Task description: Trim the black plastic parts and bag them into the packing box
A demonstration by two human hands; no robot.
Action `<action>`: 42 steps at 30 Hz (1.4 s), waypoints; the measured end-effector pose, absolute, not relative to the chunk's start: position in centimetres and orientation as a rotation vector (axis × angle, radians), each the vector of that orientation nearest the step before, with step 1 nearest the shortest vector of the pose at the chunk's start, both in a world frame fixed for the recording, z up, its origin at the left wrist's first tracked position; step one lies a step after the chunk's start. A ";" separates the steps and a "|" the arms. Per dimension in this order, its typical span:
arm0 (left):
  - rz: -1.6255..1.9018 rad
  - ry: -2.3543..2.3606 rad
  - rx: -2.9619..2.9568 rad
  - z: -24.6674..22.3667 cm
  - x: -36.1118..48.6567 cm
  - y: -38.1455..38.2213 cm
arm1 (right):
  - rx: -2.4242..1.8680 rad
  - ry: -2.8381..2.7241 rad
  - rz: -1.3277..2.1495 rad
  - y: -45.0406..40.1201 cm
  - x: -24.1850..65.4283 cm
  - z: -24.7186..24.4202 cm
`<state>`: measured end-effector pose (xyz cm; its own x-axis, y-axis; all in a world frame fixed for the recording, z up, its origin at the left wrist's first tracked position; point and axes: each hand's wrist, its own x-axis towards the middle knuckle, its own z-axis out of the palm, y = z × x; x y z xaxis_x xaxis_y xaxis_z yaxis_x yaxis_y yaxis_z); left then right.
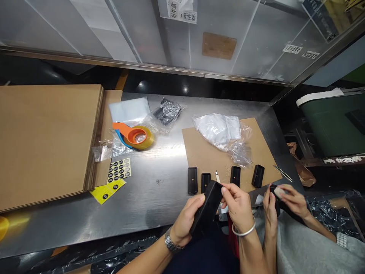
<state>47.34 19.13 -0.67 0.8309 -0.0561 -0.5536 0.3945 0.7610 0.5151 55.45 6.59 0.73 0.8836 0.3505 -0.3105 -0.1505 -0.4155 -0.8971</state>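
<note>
Left hand point(189, 215): my fingers close round the long black case point(207, 211), holding it tilted, lower centre of the frame.
Right hand point(236, 203): my thumb and forefinger narrow to a pinch at its upper end; whether they grip the edge or something small, I cannot tell.
Step in hand: close work on that end, as I judge it.
Next move: seems to call for a steady left hold and a light right touch.
Co-worker: at lower right, another person's hands point(285, 199) hold a dark piece and a pale block.
Black trays point(235, 176): four in a loose row beyond my hands, a slim tool point(217, 177) between them.
Cardboard sheet point(199, 146): right of centre, under a crumpled clear bag point(218, 129).
Tabletop point(154, 205): brushed metal, shiny; at left, sticker sheets point(119, 170), an orange tape dispenser point(129, 133) and stacked cardboard point(48, 137).
Room: a labelled, translucent-covered shelf point(165, 45) across the top; a dark green bin point(327, 125) at right.
</note>
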 end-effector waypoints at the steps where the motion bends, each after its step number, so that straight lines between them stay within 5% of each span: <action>1: -0.282 0.546 0.628 -0.7 47.3 19.1 | -1.889 -0.129 0.566 6.6 55.5 0.7; 25: -0.478 0.536 0.460 -0.3 47.0 19.2 | -1.958 -0.684 0.327 7.4 56.5 2.7; 33: -0.447 0.641 0.552 -2.1 46.9 19.0 | -1.649 0.053 0.313 8.0 55.0 -2.8; 42: -0.436 0.719 0.555 -3.2 47.3 18.0 | -1.704 0.235 0.213 5.1 54.4 -8.2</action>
<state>47.28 18.03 -3.22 0.6755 -0.1830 -0.7143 0.5492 0.7713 0.3218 54.44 5.07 -8.15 0.9611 -0.0337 -0.2743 -0.2763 -0.1407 -0.9507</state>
